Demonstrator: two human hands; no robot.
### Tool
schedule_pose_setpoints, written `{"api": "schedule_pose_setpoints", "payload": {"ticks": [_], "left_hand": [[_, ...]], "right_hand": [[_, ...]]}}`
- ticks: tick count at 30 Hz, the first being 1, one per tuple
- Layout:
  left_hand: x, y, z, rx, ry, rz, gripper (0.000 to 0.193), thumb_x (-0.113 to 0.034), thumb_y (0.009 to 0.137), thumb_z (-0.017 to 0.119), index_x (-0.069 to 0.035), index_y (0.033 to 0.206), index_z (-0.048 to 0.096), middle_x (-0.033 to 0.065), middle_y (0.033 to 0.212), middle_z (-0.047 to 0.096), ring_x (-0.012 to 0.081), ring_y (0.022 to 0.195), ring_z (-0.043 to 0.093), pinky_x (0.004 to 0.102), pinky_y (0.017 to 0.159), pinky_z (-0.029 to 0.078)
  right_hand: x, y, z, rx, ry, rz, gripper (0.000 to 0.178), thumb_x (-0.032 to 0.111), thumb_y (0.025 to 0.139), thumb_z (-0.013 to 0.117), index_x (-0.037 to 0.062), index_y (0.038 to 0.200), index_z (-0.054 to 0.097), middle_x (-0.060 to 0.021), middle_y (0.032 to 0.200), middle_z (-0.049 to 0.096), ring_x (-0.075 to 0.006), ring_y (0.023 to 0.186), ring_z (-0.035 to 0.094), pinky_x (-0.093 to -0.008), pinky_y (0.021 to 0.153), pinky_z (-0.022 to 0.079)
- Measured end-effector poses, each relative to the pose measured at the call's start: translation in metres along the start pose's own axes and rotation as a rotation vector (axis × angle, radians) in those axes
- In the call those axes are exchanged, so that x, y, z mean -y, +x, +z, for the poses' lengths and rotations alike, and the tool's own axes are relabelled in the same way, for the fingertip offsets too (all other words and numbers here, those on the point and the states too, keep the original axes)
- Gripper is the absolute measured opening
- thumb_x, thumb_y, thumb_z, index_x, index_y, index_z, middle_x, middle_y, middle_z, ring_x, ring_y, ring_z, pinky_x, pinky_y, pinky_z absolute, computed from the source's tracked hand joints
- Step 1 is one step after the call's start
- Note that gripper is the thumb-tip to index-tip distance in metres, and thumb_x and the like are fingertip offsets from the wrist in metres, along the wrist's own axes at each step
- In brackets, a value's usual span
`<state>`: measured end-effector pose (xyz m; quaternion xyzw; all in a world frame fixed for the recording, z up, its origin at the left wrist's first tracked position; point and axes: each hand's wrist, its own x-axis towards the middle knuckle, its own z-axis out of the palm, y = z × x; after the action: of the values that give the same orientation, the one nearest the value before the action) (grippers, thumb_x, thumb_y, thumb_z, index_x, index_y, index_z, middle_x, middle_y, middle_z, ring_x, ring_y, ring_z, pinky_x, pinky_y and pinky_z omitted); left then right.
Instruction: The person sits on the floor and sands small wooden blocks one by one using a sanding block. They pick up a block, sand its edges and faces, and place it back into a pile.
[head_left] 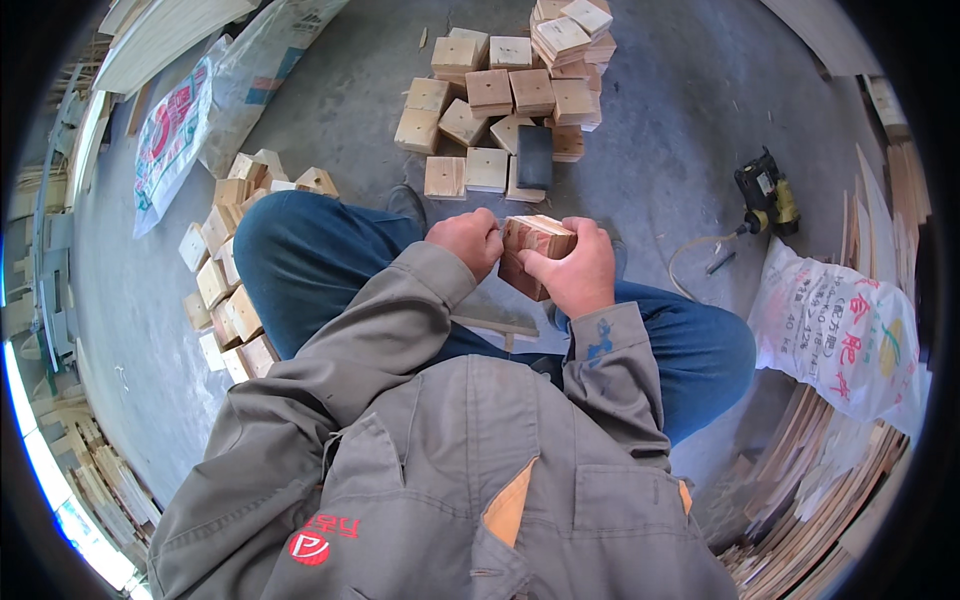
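Between my knees, my right hand grips a wooden block, thumb on the near side and fingers over its far right edge. The block has reddish grain and a pale top. Close against its left side is my left hand, its fingers curled into a closed grip. Whatever those fingers hold, if anything, is hidden. Ahead on the floor stands a group of similar square wooden blocks, several with a small dark hole on top. A dark flat rectangular piece lies among the nearest ones.
More blocks are heaped beside my left knee. To the right lie a yellow-green and black power tool with a cord and a white printed sack over stacked boards. Another printed sack lies at far left.
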<state>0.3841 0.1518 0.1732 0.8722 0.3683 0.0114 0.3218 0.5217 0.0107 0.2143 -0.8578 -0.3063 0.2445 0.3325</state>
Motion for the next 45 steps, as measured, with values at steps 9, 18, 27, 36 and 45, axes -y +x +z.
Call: {"api": "schedule_pose_setpoints", "payload": {"ticks": [9, 18, 27, 36, 45], "left_hand": [[-0.006, -0.002, -0.004, 0.036, -0.143, 0.003, 0.028, -0.025, 0.088, 0.076, -0.003, 0.106, 0.073, 0.0195, 0.096, 0.075, 0.0343, 0.087, 0.074, 0.0397, 0.078, 0.06], [-0.004, -0.001, -0.006, 0.041, -0.225, -0.007, 0.022, -0.02, 0.092, 0.073, -0.003, 0.106, 0.073, 0.0199, 0.096, 0.075, 0.0335, 0.088, 0.075, 0.0389, 0.079, 0.06], [-0.005, 0.0, -0.005, 0.092, -0.095, -0.016, 0.024, -0.025, 0.092, 0.069, -0.004, 0.102, 0.076, 0.0193, 0.096, 0.075, 0.0352, 0.09, 0.074, 0.0414, 0.081, 0.059], [-0.005, 0.0, 0.003, 0.064, 0.112, -0.007, 0.023, -0.027, 0.092, 0.063, -0.007, 0.094, 0.073, 0.0192, 0.09, 0.073, 0.0378, 0.087, 0.071, 0.0475, 0.079, 0.058], [0.005, 0.002, -0.002, -0.191, -0.114, 0.036, 0.012, -0.019, 0.088, 0.069, -0.007, 0.092, 0.07, 0.0163, 0.089, 0.072, 0.0354, 0.083, 0.071, 0.0431, 0.073, 0.057]], "right_hand": [[-0.002, 0.003, -0.004, 0.009, -0.008, 0.016, 0.069, 0.03, 0.068, 0.09, -0.0051, 0.12, 0.063, -0.0243, 0.118, 0.062, -0.0375, 0.11, 0.062, -0.0426, 0.097, 0.051], [0.0, 0.004, -0.005, 0.066, -0.035, 0.045, 0.071, 0.03, 0.068, 0.09, -0.0053, 0.122, 0.062, -0.0241, 0.119, 0.061, -0.0369, 0.111, 0.062, -0.0415, 0.098, 0.051], [0.0, 0.004, -0.001, 0.083, -0.041, 0.049, 0.073, 0.032, 0.068, 0.09, -0.0047, 0.123, 0.061, -0.0242, 0.119, 0.061, -0.037, 0.11, 0.062, -0.0414, 0.097, 0.052], [0.003, 0.0, 0.004, 0.074, -0.063, 0.038, 0.072, 0.033, 0.067, 0.09, -0.004, 0.122, 0.062, -0.0243, 0.118, 0.061, -0.0379, 0.108, 0.062, -0.0426, 0.095, 0.052], [0.001, -0.002, 0.004, 0.112, -0.003, 0.029, 0.07, 0.032, 0.067, 0.089, -0.0048, 0.12, 0.063, -0.0248, 0.117, 0.062, -0.0376, 0.11, 0.063, -0.0431, 0.096, 0.052]]}}
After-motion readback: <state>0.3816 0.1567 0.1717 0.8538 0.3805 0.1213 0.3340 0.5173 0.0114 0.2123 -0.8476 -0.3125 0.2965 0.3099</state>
